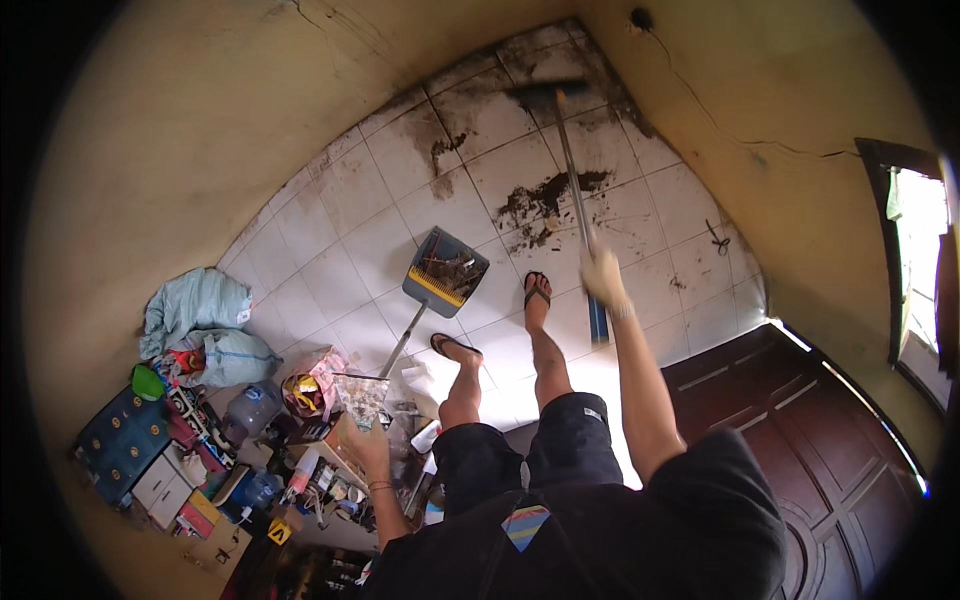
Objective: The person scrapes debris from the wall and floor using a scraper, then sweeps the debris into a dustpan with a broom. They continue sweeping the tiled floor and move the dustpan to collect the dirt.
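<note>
My right hand (604,277) grips the metal handle of a broom (572,169), whose blue end shows below the hand. The broom's dark, blurred head lies on dirty white tiles in the far corner. Low on the left, my left hand (364,446) holds the lower edge of a whitish, stained flat piece (362,397), its material unclear. A grey dustpan (448,271) with a yellow comb edge stands on the floor, with dark debris in it. Its metal handle runs down behind the flat piece. Dark dirt (551,196) lies in clumps between dustpan and broom.
Two pale blue bags (196,304), a pink bag (330,367), water jugs (255,409) and boxes crowd the left side. Yellow walls (720,97) meet at the far corner. A dark wooden door (795,397) is at the right. My sandalled feet stand near the dustpan.
</note>
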Action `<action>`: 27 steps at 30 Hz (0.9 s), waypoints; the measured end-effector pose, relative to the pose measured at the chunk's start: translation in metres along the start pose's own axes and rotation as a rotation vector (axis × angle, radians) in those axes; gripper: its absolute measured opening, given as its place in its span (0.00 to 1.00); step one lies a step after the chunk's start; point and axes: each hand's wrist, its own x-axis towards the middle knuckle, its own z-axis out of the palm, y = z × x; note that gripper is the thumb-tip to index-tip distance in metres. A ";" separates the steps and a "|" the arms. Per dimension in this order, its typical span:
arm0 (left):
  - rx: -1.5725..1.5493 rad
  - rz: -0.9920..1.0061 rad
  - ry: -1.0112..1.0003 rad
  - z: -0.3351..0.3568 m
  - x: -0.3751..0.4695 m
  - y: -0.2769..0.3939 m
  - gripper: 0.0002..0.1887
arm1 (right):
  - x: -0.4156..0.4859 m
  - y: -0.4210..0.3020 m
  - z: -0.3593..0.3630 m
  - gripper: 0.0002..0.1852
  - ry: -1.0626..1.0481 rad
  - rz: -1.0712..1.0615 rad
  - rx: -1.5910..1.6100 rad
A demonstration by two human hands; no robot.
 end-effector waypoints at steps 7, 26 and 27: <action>0.041 0.113 0.109 0.007 0.021 -0.005 0.21 | 0.191 0.002 0.013 0.30 -0.071 0.110 -0.228; 0.028 0.261 0.079 0.003 0.020 -0.002 0.22 | -0.010 0.098 -0.059 0.16 0.190 0.247 -0.083; 0.027 0.295 0.097 0.002 0.022 -0.005 0.22 | 0.003 0.091 -0.061 0.17 0.165 0.341 -0.026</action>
